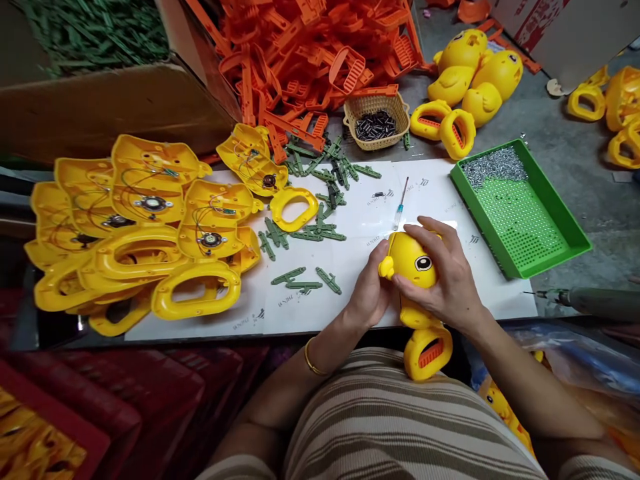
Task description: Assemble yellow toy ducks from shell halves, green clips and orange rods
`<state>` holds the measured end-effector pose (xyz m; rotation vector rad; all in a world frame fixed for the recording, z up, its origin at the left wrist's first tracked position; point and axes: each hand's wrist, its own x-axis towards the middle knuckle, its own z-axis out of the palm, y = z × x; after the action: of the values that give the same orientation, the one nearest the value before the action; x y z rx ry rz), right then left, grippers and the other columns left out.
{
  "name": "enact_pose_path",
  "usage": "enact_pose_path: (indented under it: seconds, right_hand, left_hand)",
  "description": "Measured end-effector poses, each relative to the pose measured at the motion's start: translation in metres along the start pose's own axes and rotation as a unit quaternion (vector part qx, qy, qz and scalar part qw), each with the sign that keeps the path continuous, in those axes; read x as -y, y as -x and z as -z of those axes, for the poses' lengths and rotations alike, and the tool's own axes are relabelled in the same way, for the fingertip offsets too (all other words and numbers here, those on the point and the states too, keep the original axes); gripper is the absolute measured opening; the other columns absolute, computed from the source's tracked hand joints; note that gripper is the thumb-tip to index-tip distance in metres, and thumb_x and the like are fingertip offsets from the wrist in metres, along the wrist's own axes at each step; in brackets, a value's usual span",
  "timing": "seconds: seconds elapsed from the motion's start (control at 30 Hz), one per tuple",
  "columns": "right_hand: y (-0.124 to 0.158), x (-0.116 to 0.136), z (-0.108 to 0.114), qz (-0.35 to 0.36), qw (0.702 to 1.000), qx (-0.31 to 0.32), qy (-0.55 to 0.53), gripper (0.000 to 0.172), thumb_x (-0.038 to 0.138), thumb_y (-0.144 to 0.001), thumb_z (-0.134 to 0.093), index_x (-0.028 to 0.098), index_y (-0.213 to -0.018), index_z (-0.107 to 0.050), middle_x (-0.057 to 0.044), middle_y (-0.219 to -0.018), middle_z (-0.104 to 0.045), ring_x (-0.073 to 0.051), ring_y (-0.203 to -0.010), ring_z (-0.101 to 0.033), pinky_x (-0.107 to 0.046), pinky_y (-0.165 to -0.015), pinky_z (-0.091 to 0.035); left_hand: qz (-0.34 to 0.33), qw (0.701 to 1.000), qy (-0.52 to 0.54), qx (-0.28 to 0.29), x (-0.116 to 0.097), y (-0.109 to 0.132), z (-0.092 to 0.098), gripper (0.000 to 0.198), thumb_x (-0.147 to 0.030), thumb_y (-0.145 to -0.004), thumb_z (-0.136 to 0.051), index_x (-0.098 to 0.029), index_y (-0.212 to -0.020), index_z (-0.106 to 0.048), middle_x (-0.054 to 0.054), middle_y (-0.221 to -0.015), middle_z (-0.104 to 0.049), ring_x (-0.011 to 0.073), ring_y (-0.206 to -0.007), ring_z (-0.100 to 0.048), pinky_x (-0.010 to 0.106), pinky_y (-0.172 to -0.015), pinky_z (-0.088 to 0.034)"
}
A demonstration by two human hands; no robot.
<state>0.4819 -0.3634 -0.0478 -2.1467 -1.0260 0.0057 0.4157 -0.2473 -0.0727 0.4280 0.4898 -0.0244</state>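
Between my two hands is a yellow plastic duck toy (411,257), its printed eye facing up and its ring handle with an orange ribbed insert (431,355) hanging toward my lap. My left hand (373,287) is closed on the duck's left side, by a small yellow knob. Over the head and body curl the fingers of my right hand (450,277). Just beyond the duck lies a small screwdriver (400,207) with a clear blue handle. A dark spring (384,195) rests on the white sheet near it. Green plastic strips (305,233) are scattered to the left.
Yellow shell halves with wires and speakers (155,200) are piled at the left. Orange parts (310,53) heap at the back, behind a basket of springs (375,127). A green tray (540,227) holds screws. Several yellow ducks (475,77) lie back right; an electric screwdriver (580,297) points in from the right.
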Motion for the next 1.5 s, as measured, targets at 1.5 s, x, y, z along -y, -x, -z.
enact_pose_path:
  seconds: [1.5]
  right_hand:
    - [0.01,-0.039,-0.002,-0.184,0.938,0.036,-0.293,0.045,0.054,-0.092,-0.053,0.023,-0.122,-0.064,-0.01,-0.116,-0.068,-0.025,-0.103,-0.065,-0.044,-0.085,-0.057]
  left_hand:
    - [-0.007,0.906,-0.42,-0.042,-0.037,0.022,0.018,0.07,-0.035,-0.061,-0.087,-0.022,-0.122,-0.057,0.004,-0.109,-0.066,0.0216,-0.095,-0.062,0.031,-0.083,-0.052]
